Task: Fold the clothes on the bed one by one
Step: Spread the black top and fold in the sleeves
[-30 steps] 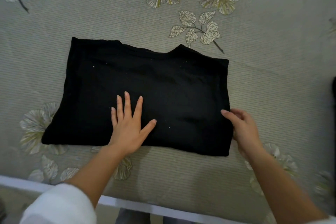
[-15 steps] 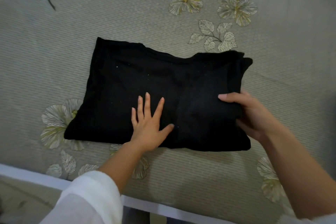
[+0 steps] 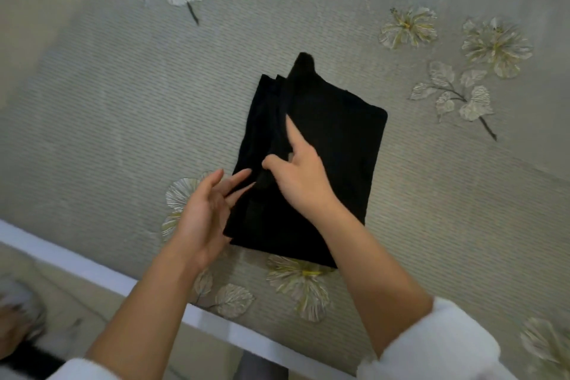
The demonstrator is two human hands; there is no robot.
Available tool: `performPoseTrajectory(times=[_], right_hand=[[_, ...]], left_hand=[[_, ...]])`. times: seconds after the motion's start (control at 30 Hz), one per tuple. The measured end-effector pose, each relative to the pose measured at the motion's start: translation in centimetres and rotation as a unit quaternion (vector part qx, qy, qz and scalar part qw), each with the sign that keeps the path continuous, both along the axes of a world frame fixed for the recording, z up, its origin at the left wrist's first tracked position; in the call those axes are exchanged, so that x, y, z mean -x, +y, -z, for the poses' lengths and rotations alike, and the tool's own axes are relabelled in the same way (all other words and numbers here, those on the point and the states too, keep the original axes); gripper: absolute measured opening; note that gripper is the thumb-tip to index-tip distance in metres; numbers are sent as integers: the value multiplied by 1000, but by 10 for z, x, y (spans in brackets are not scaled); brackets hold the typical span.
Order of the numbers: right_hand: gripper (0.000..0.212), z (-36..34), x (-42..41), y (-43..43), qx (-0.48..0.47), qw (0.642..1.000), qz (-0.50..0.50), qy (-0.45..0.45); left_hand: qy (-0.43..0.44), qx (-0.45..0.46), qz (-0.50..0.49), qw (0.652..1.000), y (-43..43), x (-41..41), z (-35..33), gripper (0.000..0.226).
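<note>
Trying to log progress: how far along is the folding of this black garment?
Done: the black garment lies folded into a rectangle on the bed. In hand: the right hand rests on top, and the left hand touches its left edge. Left: tidying the uneven far corner; other clothes are not clearly in view.

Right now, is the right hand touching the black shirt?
Touching. Head view: the right hand lies on the folded black shirt, index finger flat against the fabric.

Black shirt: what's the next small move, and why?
Probably press the right hand flat and smooth the black shirt: its stacked left edges look uneven and a corner pokes out at the top. The left hand is open beside it.
</note>
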State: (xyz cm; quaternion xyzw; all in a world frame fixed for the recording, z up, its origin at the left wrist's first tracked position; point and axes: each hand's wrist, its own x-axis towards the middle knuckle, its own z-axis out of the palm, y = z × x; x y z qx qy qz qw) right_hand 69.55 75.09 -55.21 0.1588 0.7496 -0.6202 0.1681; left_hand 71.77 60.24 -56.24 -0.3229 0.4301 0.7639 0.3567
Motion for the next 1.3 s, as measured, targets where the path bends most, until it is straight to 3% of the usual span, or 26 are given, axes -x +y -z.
performPoseTrajectory(times=[0.13, 0.27, 0.33, 0.47, 0.53, 0.57, 0.6, 0.7, 0.8, 0.87, 0.93, 1.0, 1.07, 1.1, 1.13, 1.2, 1.23, 1.27, 1.3], right_hand=[[62, 14, -8, -20, -42, 994, -92, -52], [35, 12, -34, -1, -102, 994, 27, 26], [29, 11, -49, 20, -177, 981, 74, 42], [39, 18, -66, 59, -304, 947, 103, -9], [54, 20, -74, 71, -327, 936, 113, -62], [60, 19, -77, 76, -314, 936, 125, -97], [63, 18, -80, 78, -280, 939, 143, -140], [57, 17, -89, 75, -96, 951, 150, -254], [49, 16, -95, 82, -48, 956, 80, -277], [43, 11, -88, 103, -79, 957, 51, -275], [36, 0, -74, 128, -130, 956, 20, -261], [32, -10, -55, 153, -220, 944, -38, -244], [27, -15, -38, 171, -324, 908, -102, -247], [29, -14, -31, 176, -370, 884, -132, -253], [33, -12, -26, 180, -413, 861, -156, -252], [44, -3, -26, 183, -509, 822, -165, -196], [51, 2, -33, 180, -548, 812, -144, -140], [56, 8, -42, 174, -570, 810, -110, -80], [59, 14, -53, 166, -577, 812, -79, -34]], left_hand=[[16, 57, 50, 997, -23, 3, 4, 45], [107, 203, 137, 964, -15, 3, 9, 43], [167, 265, 122, 942, -12, 3, 9, 39], [188, 356, 103, 909, -17, 1, 17, 35], [199, 450, 181, 852, -21, -6, 25, 27], [203, 491, 214, 820, -22, -9, 27, 36], [191, 502, 223, 813, -22, -12, 27, 48], [138, 417, 193, 877, -17, -19, 24, 45], [65, 360, 294, 883, -14, -23, 18, 23], [20, 313, 408, 858, -12, -28, 14, 15], [-17, 198, 513, 835, 2, -43, 10, 13], [-45, 75, 636, 767, 27, -57, 0, 28], [-26, -10, 720, 693, 51, -62, -11, 34], [4, -27, 721, 692, 62, -57, -16, 34], [44, -33, 687, 724, 72, -50, -21, 31], [136, 9, 524, 841, 92, -35, -30, 20], [198, 80, 426, 879, 100, -27, -29, 17], [287, 192, 354, 869, 106, -18, -24, 19], [377, 331, 326, 801, 110, -10, -16, 28]])
